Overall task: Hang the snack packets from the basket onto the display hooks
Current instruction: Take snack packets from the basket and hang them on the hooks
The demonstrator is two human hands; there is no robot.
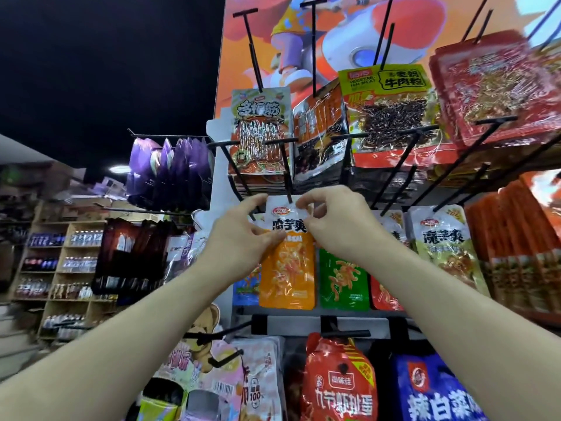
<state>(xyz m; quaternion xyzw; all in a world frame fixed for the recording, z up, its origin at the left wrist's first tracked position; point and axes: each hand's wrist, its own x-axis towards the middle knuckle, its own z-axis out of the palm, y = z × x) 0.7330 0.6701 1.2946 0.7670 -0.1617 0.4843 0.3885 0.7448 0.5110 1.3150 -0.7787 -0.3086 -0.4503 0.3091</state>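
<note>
An orange snack packet (288, 268) with a white top hangs in front of me at the middle of the display rack. My left hand (243, 235) pinches its upper left edge, thumb and fingers curled on the white header. My right hand (334, 220) pinches the upper right corner of the same packet. The packet's top sits right at the tip of a black display hook (287, 174) that slopes down toward me. The basket is out of view.
Green (343, 278) and red packets hang right of the orange one. Rows of other packets fill hooks above (261, 129) and below (340, 381). Purple bags (170, 171) hang at left. Drink shelves (60, 262) stand far left. Bare hooks (252, 47) jut out overhead.
</note>
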